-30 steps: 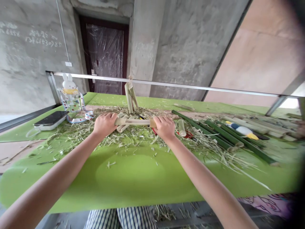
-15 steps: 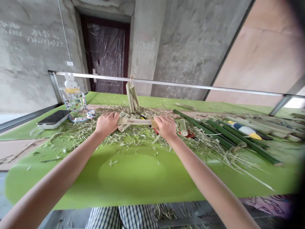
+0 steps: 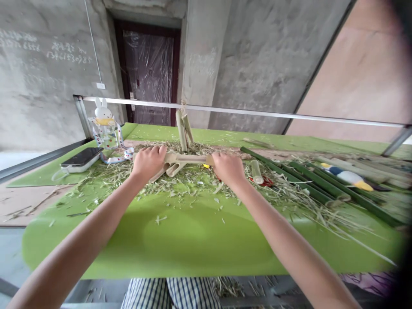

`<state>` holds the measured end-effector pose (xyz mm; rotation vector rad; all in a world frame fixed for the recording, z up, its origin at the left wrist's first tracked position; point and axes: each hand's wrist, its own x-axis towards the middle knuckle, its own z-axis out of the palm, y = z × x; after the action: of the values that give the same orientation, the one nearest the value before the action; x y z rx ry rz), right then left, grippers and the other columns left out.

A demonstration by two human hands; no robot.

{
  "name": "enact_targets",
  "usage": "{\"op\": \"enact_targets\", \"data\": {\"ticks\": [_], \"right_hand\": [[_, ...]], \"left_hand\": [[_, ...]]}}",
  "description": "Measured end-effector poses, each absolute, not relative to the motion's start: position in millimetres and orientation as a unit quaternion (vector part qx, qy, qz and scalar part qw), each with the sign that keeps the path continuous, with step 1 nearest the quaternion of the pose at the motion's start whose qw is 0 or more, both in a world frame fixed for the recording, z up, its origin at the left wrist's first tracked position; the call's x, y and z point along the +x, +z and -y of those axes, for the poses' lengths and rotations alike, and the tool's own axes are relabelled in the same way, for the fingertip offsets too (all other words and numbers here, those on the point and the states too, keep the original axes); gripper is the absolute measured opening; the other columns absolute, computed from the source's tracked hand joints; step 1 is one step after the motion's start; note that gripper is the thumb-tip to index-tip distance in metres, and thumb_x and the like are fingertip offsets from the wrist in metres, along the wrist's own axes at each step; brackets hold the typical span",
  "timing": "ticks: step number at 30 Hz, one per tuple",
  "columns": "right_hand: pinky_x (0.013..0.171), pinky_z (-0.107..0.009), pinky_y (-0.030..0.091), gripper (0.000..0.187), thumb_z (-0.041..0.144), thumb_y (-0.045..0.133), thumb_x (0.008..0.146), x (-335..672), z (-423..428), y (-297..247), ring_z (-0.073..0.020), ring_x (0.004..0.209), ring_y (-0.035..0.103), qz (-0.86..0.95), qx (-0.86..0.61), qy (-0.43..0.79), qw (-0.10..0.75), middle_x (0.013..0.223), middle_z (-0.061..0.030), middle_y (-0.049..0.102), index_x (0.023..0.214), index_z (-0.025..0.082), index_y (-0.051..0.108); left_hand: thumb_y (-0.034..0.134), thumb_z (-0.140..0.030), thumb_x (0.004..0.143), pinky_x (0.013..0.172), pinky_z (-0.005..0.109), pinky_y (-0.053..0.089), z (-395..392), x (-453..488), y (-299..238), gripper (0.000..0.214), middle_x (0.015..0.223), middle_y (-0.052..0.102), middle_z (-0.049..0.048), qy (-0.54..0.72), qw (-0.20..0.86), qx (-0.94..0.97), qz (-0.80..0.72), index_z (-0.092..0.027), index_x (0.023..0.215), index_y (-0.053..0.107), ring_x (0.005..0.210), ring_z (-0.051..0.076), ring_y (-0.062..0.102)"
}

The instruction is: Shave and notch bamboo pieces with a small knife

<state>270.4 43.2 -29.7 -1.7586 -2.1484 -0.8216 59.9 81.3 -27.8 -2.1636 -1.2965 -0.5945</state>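
Observation:
A pale split-bamboo strip (image 3: 189,159) lies crosswise between my hands, and my left hand (image 3: 148,163) grips its left end. My right hand (image 3: 228,168) is closed over its right end. Under and beyond the left hand, curved bamboo pieces (image 3: 170,168) rest on a bed of bamboo shavings (image 3: 109,182). Part of the strip is hidden by my fingers. Just behind the strip stands an upright bundle of bamboo pieces (image 3: 182,131). A short bamboo section (image 3: 256,171) and red-handled scissors (image 3: 263,181) lie right of my right hand.
A green cutting mat (image 3: 193,244) covers the table. Long green bamboo poles (image 3: 317,182) lie at right, with a blue-and-yellow object (image 3: 349,180) beyond them. At left stand a rabbit-topped bottle (image 3: 104,128) and a phone on a white power bank (image 3: 80,158).
The whole scene has slid right and slightly upward in view. Both hands still hold the strip, and the left hand now covers more of its left end.

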Motion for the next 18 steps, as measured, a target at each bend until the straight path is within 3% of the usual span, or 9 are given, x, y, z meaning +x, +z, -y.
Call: {"op": "enact_targets", "data": {"ticks": [5,10,18], "right_hand": [[0.043,-0.022,0.04,0.026,-0.001,0.042,0.079,266.8,-34.1,-26.0,-0.0137,0.054,0.055,0.762,-0.556,-0.311,0.115,0.072,-0.0093,0.061,0.093,0.009,0.061],[0.04,-0.02,0.035,0.022,0.0,0.042,0.078,266.5,-32.0,-23.1,-0.0121,0.05,0.053,0.742,-0.586,-0.301,0.127,0.068,-0.008,0.06,0.084,0.01,0.061],[0.044,-0.023,0.041,0.021,0.004,0.044,0.079,265.4,-31.7,-28.6,-0.0148,0.055,0.056,0.743,-0.583,-0.299,0.14,0.074,-0.0103,0.062,0.089,0.01,0.061]], "left_hand": [[0.03,-0.017,0.085,0.059,0.035,0.046,-67.9,72.2,-24.4,0.03,0.081,0.062,0.0135,-0.207,0.265,-0.833,0.44,-0.014,0.098,0.057,0.071,0.021,0.06],[0.029,-0.02,0.086,0.053,0.033,0.045,-58.4,77.2,-19.1,0.032,0.073,0.062,0.0121,-0.21,0.286,-0.809,0.469,-0.014,0.098,0.058,0.064,0.02,0.059],[0.029,-0.011,0.083,0.055,0.032,0.045,-51.2,88.4,-16.1,0.031,0.076,0.063,0.012,-0.179,0.32,-0.816,0.448,-0.012,0.094,0.058,0.067,0.021,0.061]]}}
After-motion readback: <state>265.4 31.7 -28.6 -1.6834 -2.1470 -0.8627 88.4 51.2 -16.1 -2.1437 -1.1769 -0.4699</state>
